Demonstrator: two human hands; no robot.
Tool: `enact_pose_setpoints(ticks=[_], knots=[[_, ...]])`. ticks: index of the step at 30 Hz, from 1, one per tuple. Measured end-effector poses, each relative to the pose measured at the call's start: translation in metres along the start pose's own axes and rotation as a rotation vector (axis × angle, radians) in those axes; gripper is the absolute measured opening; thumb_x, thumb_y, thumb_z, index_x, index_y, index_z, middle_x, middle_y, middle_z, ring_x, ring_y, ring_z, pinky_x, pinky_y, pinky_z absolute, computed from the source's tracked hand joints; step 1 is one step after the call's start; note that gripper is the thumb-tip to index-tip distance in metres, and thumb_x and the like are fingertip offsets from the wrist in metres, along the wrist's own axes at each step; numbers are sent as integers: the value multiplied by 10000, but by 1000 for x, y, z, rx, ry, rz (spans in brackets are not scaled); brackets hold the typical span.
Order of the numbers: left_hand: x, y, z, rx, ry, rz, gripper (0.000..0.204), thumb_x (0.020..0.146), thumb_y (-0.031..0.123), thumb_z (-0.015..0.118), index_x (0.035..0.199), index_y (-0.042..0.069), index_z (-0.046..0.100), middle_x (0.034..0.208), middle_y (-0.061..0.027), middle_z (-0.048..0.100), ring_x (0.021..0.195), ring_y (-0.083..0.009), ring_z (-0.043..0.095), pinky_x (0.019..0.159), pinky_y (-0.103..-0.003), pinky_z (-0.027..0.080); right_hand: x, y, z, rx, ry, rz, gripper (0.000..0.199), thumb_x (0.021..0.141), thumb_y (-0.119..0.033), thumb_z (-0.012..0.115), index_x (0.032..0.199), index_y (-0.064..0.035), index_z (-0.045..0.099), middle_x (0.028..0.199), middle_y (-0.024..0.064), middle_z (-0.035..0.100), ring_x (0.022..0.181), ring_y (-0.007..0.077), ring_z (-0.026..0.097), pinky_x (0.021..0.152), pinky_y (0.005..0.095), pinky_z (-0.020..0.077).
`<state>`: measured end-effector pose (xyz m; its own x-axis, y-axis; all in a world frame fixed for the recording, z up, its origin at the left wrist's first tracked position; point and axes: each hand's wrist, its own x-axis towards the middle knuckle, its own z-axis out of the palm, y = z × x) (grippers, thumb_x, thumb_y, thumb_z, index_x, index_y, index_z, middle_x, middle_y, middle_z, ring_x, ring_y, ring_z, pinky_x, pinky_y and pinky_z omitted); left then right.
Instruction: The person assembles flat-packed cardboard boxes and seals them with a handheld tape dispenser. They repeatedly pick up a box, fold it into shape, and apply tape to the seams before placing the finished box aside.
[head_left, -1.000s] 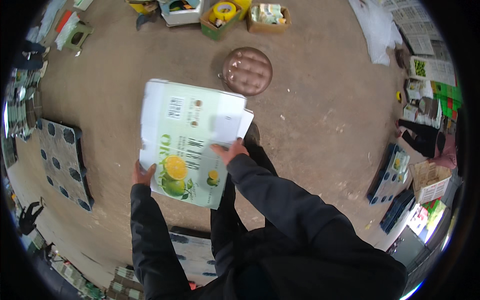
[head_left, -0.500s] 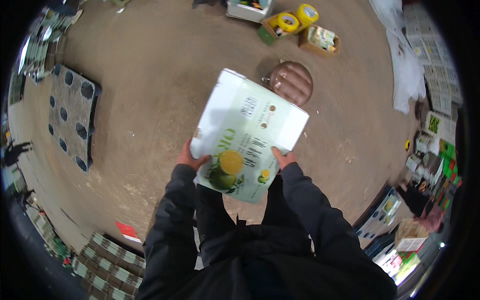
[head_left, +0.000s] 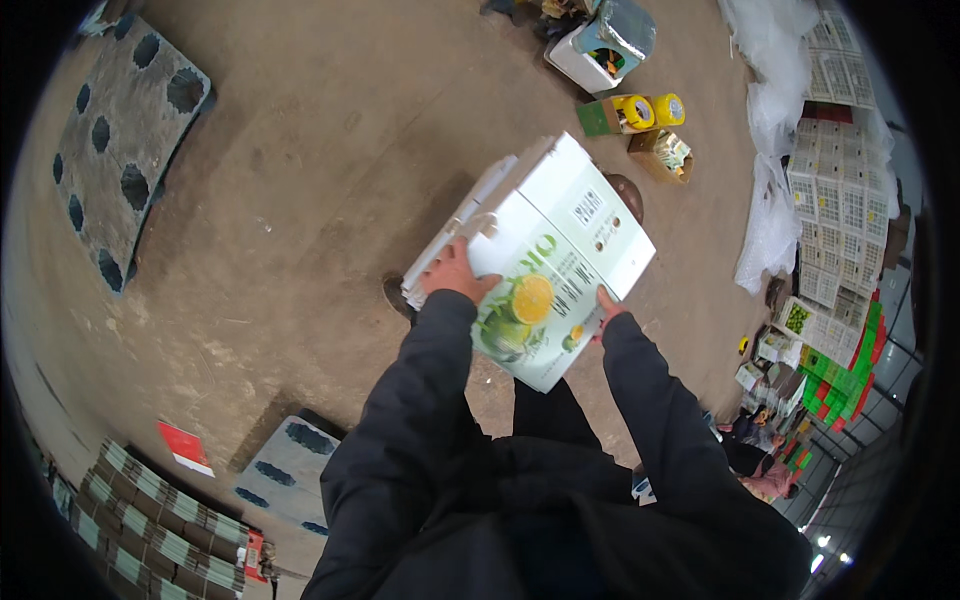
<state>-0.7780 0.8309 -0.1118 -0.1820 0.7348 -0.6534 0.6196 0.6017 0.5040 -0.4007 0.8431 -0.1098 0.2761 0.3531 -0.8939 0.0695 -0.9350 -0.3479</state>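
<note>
Both my hands hold a pale green and white cardboard carton printed with citrus fruit. It is tilted in front of me, above the floor. My left hand grips its left side, thumb across the printed face. My right hand holds the near right edge, thumb on top and the other fingers mostly hidden. Layers of white board show along the carton's left side, and I cannot tell whether it is one carton or more. Behind its right corner, a round brown cushioned stool is mostly covered.
Ahead are boxes with yellow tape rolls and a white bin. Grey pallets lie far left and near left. Bundled flat cartons sit at lower left. White crates line the right; people are at lower right.
The carton has moved right and turned, so layers along its left side now show. My left hand has slid up that side. The view has shifted, with the left pallet appearing larger.
</note>
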Motion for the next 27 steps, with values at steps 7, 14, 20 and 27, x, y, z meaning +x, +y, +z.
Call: enact_pose_setpoints(ticks=[7, 14, 20, 27], knots=[[38, -116, -135, -311, 147, 107, 883, 748, 337, 899, 1442, 8, 463, 1218, -194, 686, 1103, -304, 679, 954, -420, 542, 10, -69, 179, -94, -211, -420, 628, 882, -389, 785, 1284, 69, 632, 1170, 173, 719, 1022, 250, 698, 871, 382, 550], [43, -208, -255, -307, 382, 19, 815, 800, 261, 874, 1434, -23, 448, 1282, -186, 637, 1133, -258, 636, 997, -384, 491, -24, -156, 363, -505, -251, -536, 958, 818, -682, 685, 1308, 129, 545, 1320, 314, 609, 1212, 440, 602, 1047, 438, 471], [50, -240, -269, -440, 364, 10, 746, 836, 209, 833, 1416, -56, 445, 1300, -199, 617, 1166, -261, 615, 1032, -379, 468, -55, -207, 403, -614, -358, -554, 846, 837, -593, 736, 1223, 144, 582, 1219, 294, 672, 1133, 395, 666, 974, 414, 526], [29, -195, -259, -317, 389, -227, 866, 764, 195, 885, 1461, -7, 412, 1276, -181, 638, 1167, -271, 624, 1025, -402, 481, -30, -189, 373, -478, -565, -424, 622, 888, -518, 724, 1162, 40, 714, 1090, 164, 759, 969, 233, 731, 879, 350, 550]])
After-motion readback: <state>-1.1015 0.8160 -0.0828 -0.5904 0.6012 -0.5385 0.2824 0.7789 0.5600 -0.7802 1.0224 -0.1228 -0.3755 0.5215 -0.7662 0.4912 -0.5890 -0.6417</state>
